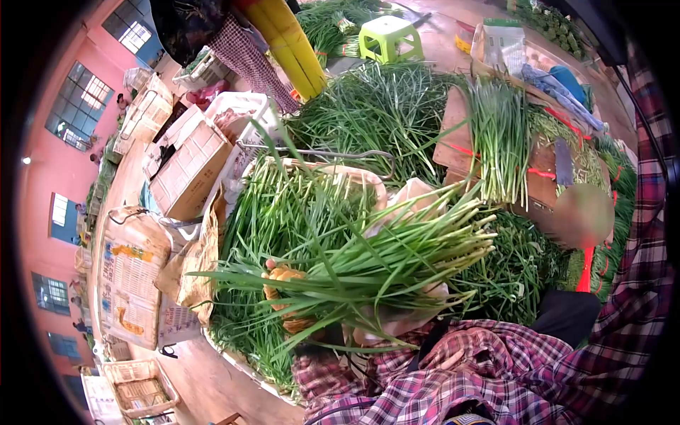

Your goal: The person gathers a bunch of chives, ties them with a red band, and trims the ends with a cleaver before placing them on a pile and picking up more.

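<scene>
My left hand (285, 292), in an orange-brown glove, is closed around a large bunch of garlic chives (404, 255). The bunch lies sideways, pale stem ends to the right and leaf tips to the left. Beneath and behind it, a lined basket (365, 173) is full of more chives (265, 205). A blurred patch near my plaid right sleeve (648, 205) may cover my right hand; its fingers cannot be seen. A red strip (586, 269) hangs below that patch. Beside it, a sheaf of chives (499, 138) rests on a brown board (542, 159) with red ties.
A loose heap of chives (375, 103) spreads behind the basket. A cardboard box (188, 166) and white crates (138, 283) stand at the left. Farther back are a green-and-white stool (389, 37) and a person in a checked garment (237, 53). A metal rod (340, 152) crosses the basket's far side.
</scene>
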`<state>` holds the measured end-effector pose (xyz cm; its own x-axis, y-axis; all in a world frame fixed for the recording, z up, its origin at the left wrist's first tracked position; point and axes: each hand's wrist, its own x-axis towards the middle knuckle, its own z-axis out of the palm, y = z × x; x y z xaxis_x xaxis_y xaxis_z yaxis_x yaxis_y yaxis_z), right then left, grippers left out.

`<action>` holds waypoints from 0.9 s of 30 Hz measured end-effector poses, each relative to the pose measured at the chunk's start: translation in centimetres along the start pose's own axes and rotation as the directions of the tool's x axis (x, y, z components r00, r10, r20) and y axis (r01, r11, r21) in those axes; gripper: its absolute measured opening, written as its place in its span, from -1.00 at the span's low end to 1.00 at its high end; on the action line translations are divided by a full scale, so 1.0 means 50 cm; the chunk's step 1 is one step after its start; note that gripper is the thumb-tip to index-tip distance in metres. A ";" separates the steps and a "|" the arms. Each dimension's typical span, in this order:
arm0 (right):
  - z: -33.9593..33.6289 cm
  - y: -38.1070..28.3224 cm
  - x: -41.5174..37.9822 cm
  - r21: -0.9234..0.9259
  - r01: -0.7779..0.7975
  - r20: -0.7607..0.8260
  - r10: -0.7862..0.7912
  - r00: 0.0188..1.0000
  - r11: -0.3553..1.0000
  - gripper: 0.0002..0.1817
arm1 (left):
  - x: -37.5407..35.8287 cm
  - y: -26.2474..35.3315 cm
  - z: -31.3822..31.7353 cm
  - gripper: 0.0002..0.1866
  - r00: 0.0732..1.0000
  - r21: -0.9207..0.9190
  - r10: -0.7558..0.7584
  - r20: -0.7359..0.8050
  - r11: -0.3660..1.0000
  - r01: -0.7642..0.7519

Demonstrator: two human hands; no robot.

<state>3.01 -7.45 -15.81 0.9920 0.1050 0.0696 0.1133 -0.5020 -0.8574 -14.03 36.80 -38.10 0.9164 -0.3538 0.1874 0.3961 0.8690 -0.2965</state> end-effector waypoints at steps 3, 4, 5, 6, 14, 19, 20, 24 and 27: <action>0.001 0.014 0.097 0.054 0.016 -0.018 -0.015 1.000 0.998 -0.60 | 0.007 -0.001 -0.001 -0.84 0.999 -0.079 -0.038 -0.029 0.996 0.035; 0.000 0.018 0.120 0.080 0.015 -0.016 -0.013 1.000 0.997 -0.60 | 0.013 -0.001 -0.003 -0.86 0.997 -0.129 -0.044 -0.061 0.991 0.036; -0.002 0.023 0.142 0.111 0.006 -0.013 -0.005 1.000 0.994 -0.60 | 0.002 -0.007 -0.003 -0.86 0.997 -0.130 -0.048 -0.060 0.991 0.040; -0.008 0.031 0.157 0.153 -0.006 0.002 0.006 1.000 0.988 -0.60 | -0.005 -0.005 -0.004 -0.86 0.997 -0.122 -0.034 -0.063 0.992 0.026; 0.072 0.091 -0.025 -0.280 -0.036 0.213 0.099 0.972 0.959 -0.29 | 0.026 0.007 -0.013 -0.85 0.996 0.001 0.027 0.091 1.000 -0.027; 0.191 0.062 -0.168 -0.452 0.144 0.399 0.055 0.915 0.880 -0.05 | 0.044 0.000 -0.012 -0.84 0.990 0.083 -0.008 0.142 0.997 -0.003; 0.211 0.104 -0.142 -0.515 0.067 0.426 0.187 0.885 0.855 -0.02 | 0.050 -0.001 -0.009 -0.84 0.987 0.104 -0.015 0.162 0.995 -0.002; 0.233 0.115 -0.240 -0.208 0.053 0.694 0.109 0.712 0.977 -0.07 | 0.053 -0.005 0.008 -0.83 0.969 0.171 -0.016 0.247 0.985 -0.028; 0.222 0.040 -0.419 -0.368 0.104 0.552 0.127 0.824 0.924 -0.15 | 0.050 -0.016 0.028 -0.82 0.954 0.224 0.016 0.299 0.971 -0.087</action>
<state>-18.14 -1.10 -24.63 0.8016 0.4966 -0.3329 0.2283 -0.7688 -0.5973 -12.14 35.70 -36.05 0.8635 -0.2200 0.4538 0.2919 0.9518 -0.0938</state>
